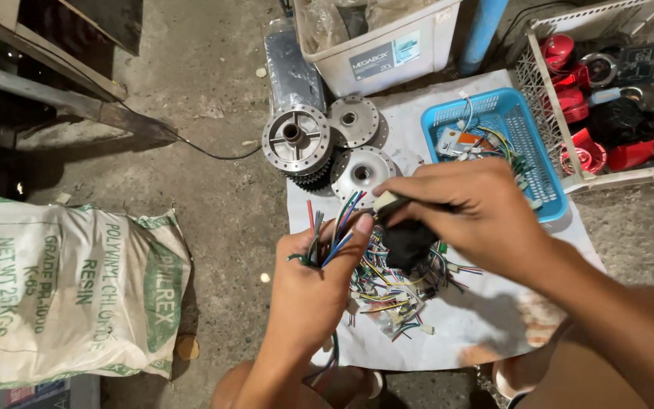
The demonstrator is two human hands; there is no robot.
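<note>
On the white sheet point(486, 318), below three metal hubs point(297, 140), lies a heap of cut wires point(395, 291). Above the heap, the left hand point(308, 295) is closed around a wire bundle point(334, 231); the right hand point(471, 208) pinches a small connector point(384, 202). The wires look light and limp, likely to slip; best gripped bunched, near the ends.

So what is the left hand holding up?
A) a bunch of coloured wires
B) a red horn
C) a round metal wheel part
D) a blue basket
A: the left hand is closed around a bunch of coloured wires, with red, blue and green ends sticking up above its fingers, while the round metal parts and the blue basket lie untouched on the white sheet.
</note>
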